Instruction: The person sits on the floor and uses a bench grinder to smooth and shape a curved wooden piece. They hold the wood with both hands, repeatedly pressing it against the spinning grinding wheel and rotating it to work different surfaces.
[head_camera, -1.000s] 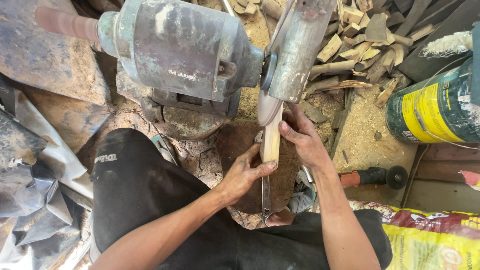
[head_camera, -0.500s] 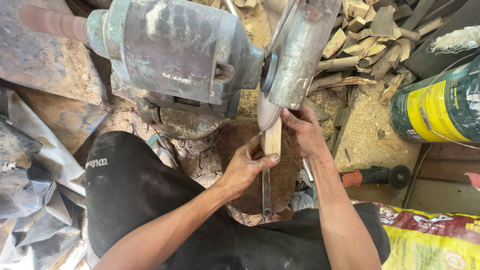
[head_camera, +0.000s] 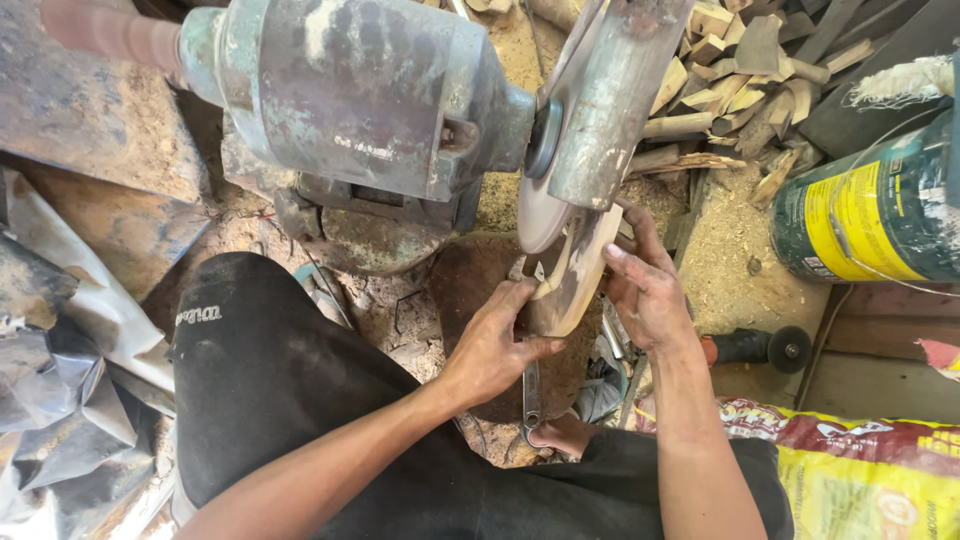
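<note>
hands (head_camera: 570, 320) press pale oval wood piece (head_camera: 578, 268) against grinder disc (head_camera: 540, 215).

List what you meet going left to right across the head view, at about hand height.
Crumpled grey sheeting → black-trousered knee → left hand → wooden piece held against the grinder's disc → right hand → small angle grinder on the ground → green and yellow can.
</note>
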